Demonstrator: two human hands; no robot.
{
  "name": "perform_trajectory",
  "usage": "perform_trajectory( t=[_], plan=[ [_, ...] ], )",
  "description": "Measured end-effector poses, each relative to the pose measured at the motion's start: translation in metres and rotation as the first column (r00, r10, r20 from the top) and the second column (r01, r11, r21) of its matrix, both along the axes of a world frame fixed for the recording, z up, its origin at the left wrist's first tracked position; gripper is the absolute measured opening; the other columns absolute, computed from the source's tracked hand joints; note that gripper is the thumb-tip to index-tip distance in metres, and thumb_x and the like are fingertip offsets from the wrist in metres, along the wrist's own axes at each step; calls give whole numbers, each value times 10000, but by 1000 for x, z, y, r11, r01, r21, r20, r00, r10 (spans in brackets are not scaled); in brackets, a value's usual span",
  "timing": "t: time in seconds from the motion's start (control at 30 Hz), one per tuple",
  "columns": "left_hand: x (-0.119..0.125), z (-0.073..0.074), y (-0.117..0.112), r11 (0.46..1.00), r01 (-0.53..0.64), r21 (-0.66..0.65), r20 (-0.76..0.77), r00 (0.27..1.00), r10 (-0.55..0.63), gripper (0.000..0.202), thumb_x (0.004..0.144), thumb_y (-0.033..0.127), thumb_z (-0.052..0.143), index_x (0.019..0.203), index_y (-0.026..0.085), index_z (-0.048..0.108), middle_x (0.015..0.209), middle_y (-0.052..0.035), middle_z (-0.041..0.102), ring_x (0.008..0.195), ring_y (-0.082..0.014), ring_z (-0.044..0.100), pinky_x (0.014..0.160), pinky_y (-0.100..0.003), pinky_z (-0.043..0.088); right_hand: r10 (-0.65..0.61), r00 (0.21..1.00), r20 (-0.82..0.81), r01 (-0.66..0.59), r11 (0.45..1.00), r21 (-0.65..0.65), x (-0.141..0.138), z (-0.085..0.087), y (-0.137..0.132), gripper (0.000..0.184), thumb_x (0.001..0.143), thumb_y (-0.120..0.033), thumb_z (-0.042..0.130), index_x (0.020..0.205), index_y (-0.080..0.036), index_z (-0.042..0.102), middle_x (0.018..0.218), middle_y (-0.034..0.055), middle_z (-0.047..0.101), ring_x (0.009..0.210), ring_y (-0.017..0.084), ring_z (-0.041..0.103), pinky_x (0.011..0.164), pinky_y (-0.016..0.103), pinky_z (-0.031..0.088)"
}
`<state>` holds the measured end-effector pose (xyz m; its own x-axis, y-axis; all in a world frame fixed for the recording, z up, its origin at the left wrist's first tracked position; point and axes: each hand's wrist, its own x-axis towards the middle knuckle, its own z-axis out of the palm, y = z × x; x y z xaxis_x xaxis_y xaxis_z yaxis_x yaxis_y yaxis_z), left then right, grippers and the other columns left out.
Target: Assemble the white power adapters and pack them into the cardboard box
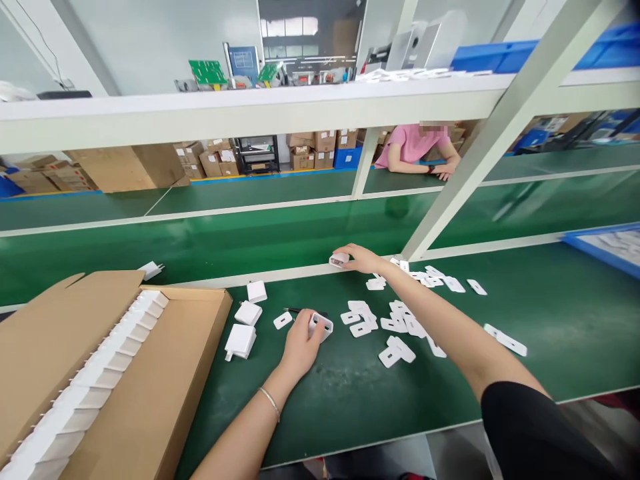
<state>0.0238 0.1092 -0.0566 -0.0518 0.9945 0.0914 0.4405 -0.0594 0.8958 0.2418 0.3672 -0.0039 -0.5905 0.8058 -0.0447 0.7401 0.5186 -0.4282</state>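
My left hand [301, 347] is closed around a white charger housing [323, 327], its open end facing up, just above the green bench. Farther out, my right hand [357, 259] grips another white charger housing [339, 260] by the bench's back rail; its open end shows parts inside that I cannot make out. Between and beyond the hands lie several loose white cover plates [361, 319], each with a small slot. One single cover plate [283, 321] rests left of my left hand, near dark tweezers [295, 310] partly hidden by the fingers. White chargers [241, 340] stand farther left.
An open cardboard box [200, 373] at the left holds a row of white chargers [90, 380]. Another charger [151, 270] lies behind it. A slanted post [465, 160] rises at the right, near a blue tray [600, 247]. Across the line sits a person in pink [415, 147].
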Motion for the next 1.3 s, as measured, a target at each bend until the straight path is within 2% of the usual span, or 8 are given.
perform_trajectory(
  t=[0.13,0.3,0.47,0.6,0.83,0.97,1.07,1.3],
  plan=[
    [-1,3,-2,1000,12,6,9,1000,-12,259,1027,450,469,983,226,590,978,-36,646,902,-201,625,843,-341,473,96,995,-24,-95,995,18,38,-4,-32,532,873,-347,669,1403,-297,652,1367,90,659,1237,293,652,1074,410,509],
    [1,6,-4,1000,1,11,64,998,-2,243,1007,441,514,996,220,615,993,-51,657,899,-205,626,804,-326,493,-39,997,61,38,999,18,94,-10,-52,368,787,-338,715,1129,-203,739,1102,130,683,932,301,706,855,442,576],
    [1,4,-5,999,48,-25,246,968,-40,265,1003,471,546,1066,227,628,978,-41,689,863,-200,636,813,-327,517,-89,996,7,89,996,-15,106,-17,-60,244,841,-423,678,941,-203,705,1058,110,673,861,244,692,828,399,580],
    [-1,4,-5,994,89,66,376,921,-107,333,1037,521,499,1127,228,630,1095,-71,685,970,-217,635,924,-347,505,-123,991,-52,120,992,-47,94,-22,-65,296,821,-449,700,990,-206,689,1010,100,696,839,245,677,756,388,567],
    [-4,7,-2,990,14,142,575,813,-94,489,1015,616,321,951,211,587,951,-78,596,845,-223,556,798,-345,496,-142,965,-222,140,990,-23,47,-7,-94,274,832,-446,702,974,-220,640,1063,94,716,1014,279,670,913,438,545],
    [-8,0,-1,984,-49,173,503,863,-46,473,1041,611,295,1024,227,570,977,-64,582,889,-226,548,853,-347,479,-18,858,-513,-4,999,-42,-7,13,-147,248,865,-392,739,1039,-235,659,1070,63,718,989,247,662,927,433,545],
    [-11,-6,-1,977,-84,195,425,905,-7,460,1057,608,288,1093,237,558,1042,-65,576,964,-234,550,907,-355,471,101,794,-599,-111,994,21,-42,21,-188,169,896,-280,714,1054,-252,662,1042,49,685,989,238,645,911,425,542],
    [-12,5,-9,967,-75,242,210,977,24,482,1084,612,238,1125,240,542,1135,-81,547,1070,-240,544,999,-383,463,149,773,-616,-99,989,114,-62,3,-217,196,976,-290,672,1172,-296,692,1049,66,611,1021,258,630,910,464,562]
  ],
)
